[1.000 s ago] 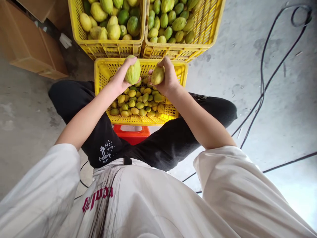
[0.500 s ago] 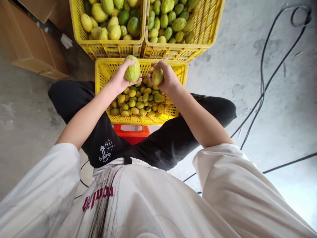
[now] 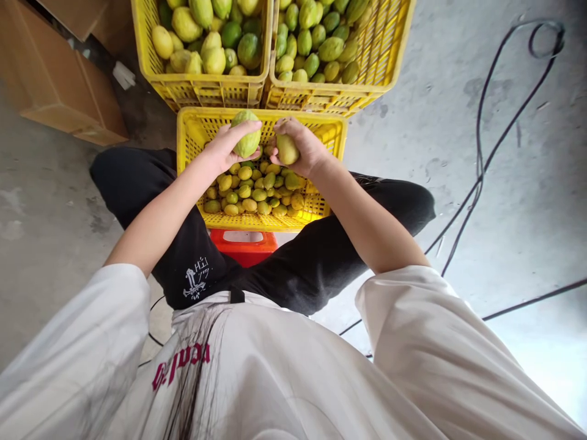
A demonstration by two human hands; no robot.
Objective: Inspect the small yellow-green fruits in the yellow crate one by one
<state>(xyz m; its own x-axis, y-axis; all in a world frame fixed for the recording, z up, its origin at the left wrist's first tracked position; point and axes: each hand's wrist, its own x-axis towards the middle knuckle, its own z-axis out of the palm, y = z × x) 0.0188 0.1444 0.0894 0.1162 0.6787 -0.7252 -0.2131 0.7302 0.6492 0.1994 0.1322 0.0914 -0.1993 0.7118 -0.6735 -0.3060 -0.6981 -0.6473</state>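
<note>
My left hand (image 3: 224, 146) is wrapped around a large, ribbed, green-yellow lemon (image 3: 247, 145), its thumb lying across the fruit. Facing it, my right hand (image 3: 309, 146) grips a smaller, duller yellow-green lemon (image 3: 287, 150), with the fingers curled over its far end. Both hands hover above the near yellow crate (image 3: 338, 131), a short gap between them. Inside that crate lies a heap of small yellow and green lemons (image 3: 259, 194), partly hidden by the hands.
Beyond the near crate stand a left yellow crate (image 3: 206, 91) of larger lemons and a right yellow crate (image 3: 389, 49) of greener ones. Cardboard boxes (image 3: 55, 79) are at far left. A red plastic stool (image 3: 245, 247) shows below the near crate. Black cable (image 3: 481, 168) loops over the floor at right.
The right hand has turned its lemon and shifted slightly left, toward the left hand. The left hand has tilted its lemon, with the thumb now across it. Both lemons stay held.
</note>
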